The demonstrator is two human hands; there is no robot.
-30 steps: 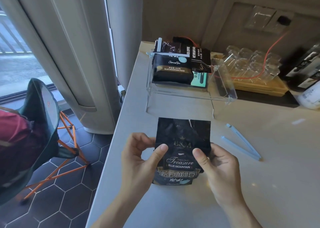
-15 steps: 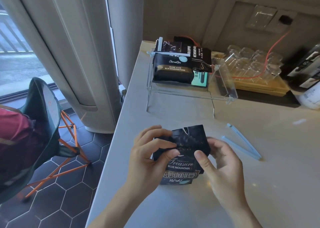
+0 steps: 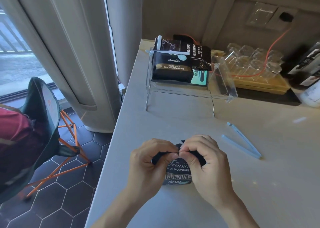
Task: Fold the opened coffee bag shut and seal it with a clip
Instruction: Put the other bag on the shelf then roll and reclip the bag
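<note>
Bag (image 3: 177, 173) is stood on the counter (image 3: 259, 184) near its front edge, black, label facing the camera; lower half visible, top hidden under the fingers. Top is gripped by both hands, thumbs meeting at the middle of the fold line. Left hand (image 3: 149, 163) is curled over the bag's left top corner, thumb pressed on the front face. Right hand (image 3: 206, 160) is curled over the right top corner, thumb pinching the same edge; a small black tip of the bag is seen poking up between the knuckles. How far the top is rolled over cannot be told, since it is covered. Clip (image 3: 242, 141) is laid on the counter to the right of the bag, apart from it, pale blue, its two arms spread in a V joined at the near end. Further back a clear rack (image 3: 223, 96) is stood on the counter, with more black coffee bags (image 3: 170, 68) held on it. Behind and right of the rack, a wooden tray (image 3: 259, 85) of clear glasses (image 3: 254, 61) is seen, crossed by an orange cable (image 3: 275, 44).
</note>
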